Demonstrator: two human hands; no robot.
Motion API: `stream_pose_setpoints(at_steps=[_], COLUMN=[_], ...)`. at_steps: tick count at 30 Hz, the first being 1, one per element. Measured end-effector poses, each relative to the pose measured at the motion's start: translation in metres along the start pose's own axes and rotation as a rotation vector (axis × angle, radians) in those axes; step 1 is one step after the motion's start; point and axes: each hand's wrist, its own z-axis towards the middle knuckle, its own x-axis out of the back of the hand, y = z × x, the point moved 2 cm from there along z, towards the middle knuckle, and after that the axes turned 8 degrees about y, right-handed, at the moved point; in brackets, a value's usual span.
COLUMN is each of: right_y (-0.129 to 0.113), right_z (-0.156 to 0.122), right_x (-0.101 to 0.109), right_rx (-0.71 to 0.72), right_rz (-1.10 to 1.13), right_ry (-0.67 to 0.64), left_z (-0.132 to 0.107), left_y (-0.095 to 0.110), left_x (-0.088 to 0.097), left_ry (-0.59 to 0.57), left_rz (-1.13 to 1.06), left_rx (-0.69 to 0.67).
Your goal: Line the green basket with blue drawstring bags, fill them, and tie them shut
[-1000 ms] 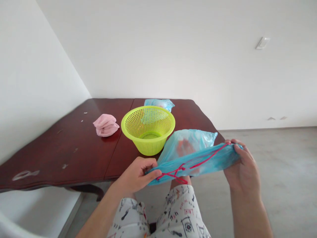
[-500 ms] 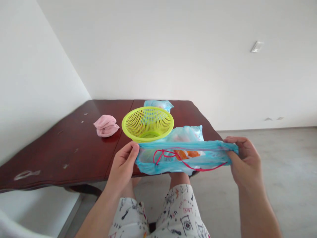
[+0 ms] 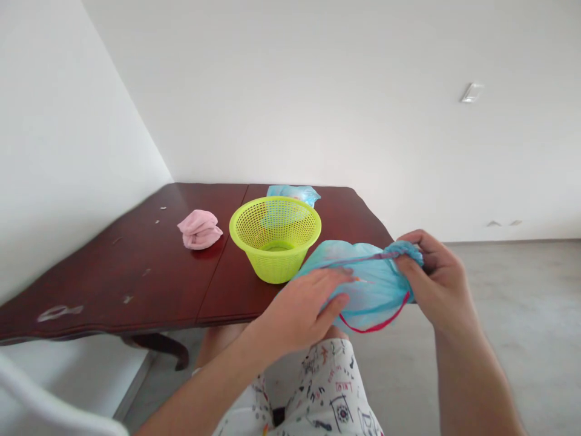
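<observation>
The blue plastic drawstring bag, no longer stretched flat, now bunches in the curled fingers of the right hand, while the left hand lays its open fingers against its side, just beside the lime-green plastic basket on the tabletop.

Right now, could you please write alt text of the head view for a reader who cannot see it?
A person's left hand presses on a blue plastic bag with a red drawstring while the right hand bunches its gathered end. Behind them, a dark wooden table holds a lime-green basket, a pink cloth and another blue bag.
</observation>
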Motion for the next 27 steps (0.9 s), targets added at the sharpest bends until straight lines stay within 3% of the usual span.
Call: stream_pose_setpoints(at_steps=[3, 7, 10, 13, 19, 24, 27], right_y=[-0.011, -0.007, 0.011, 0.033, 0.046, 0.045, 0.057], right_z=[0.002, 0.005, 0.007, 0.009, 0.009, 0.013, 0.027], right_x=[0.004, 0.032, 0.064, 0.097, 0.136, 0.144, 0.142], right_rx=[0.152, 0.308, 0.309, 0.226, -0.001, -0.047, -0.121], right_rz=[-0.117, -0.402, -0.61, -0.679, -0.32, -0.156, -0.017], right_ry=[-0.012, -0.052, -0.061, -0.033, 0.172, 0.399, 0.442], left_z=[0.027, 0.039, 0.039, 0.038, 0.049, 0.065, 0.078], left_y=[-0.018, -0.025, -0.023, -0.024, -0.028, -0.028, -0.033], left_x=[0.007, 0.016, 0.013, 0.008, 0.011, 0.019, 0.018], left_ry=[0.058, 0.048, 0.082, 0.125, 0.175, 0.166, 0.147], left_rz=[0.021, 0.167, 0.197, 0.197, 0.339, 0.496, 0.541], left_rx=[0.073, 0.099, 0.116, 0.137, 0.115, 0.06, 0.043])
